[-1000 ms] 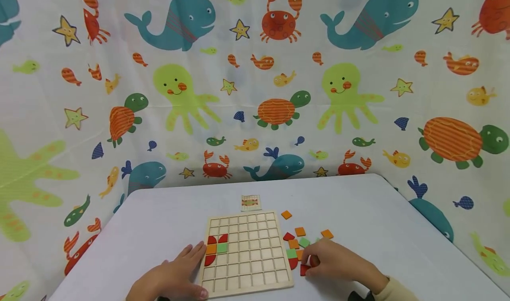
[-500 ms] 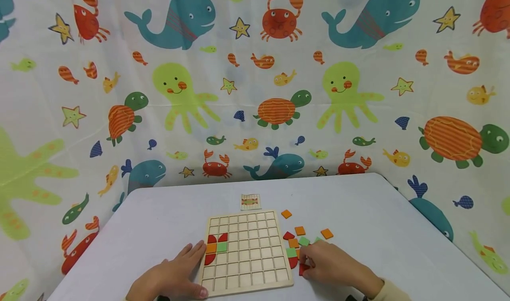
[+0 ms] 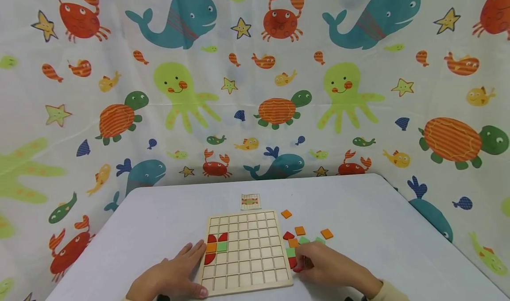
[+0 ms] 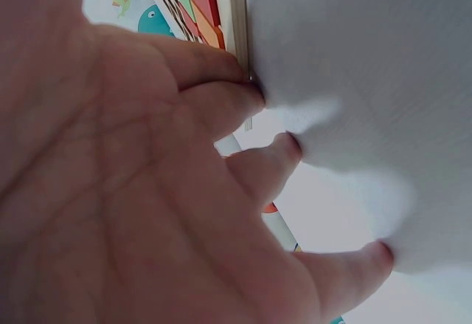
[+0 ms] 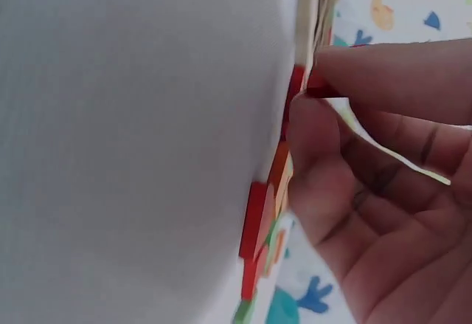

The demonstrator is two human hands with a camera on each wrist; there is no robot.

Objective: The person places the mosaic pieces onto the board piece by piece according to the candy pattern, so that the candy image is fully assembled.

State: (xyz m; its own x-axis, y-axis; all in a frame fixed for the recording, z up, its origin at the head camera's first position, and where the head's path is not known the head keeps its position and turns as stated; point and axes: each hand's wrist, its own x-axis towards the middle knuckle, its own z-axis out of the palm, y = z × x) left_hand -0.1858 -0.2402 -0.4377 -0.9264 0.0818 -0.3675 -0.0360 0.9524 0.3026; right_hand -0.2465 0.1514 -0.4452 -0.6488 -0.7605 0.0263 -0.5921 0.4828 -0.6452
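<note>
A wooden grid board (image 3: 247,270) lies on the white table. Along its left side sit quarter-round red tiles (image 3: 209,259), an orange tile (image 3: 211,248) and a green tile (image 3: 222,246). My left hand (image 3: 175,270) rests at the board's left edge, fingers extended and thumb at the near corner. Beside the right edge, my right hand (image 3: 326,263) pinches a red tile (image 5: 323,89) between thumb and finger, and fingers cover most of it. Another red tile (image 3: 292,262) and a green tile (image 3: 291,252) lie against that edge.
A small pattern card (image 3: 250,202) lies behind the board. Orange tiles (image 3: 326,233) and green tiles (image 3: 320,240) are scattered beyond my right hand, with a red tile (image 3: 288,235) near the board. A sea-animal curtain (image 3: 239,137) hangs behind the table.
My right hand has moved slightly left toward the board, bringing the red tile with it. The left hand stays at the board's edge.
</note>
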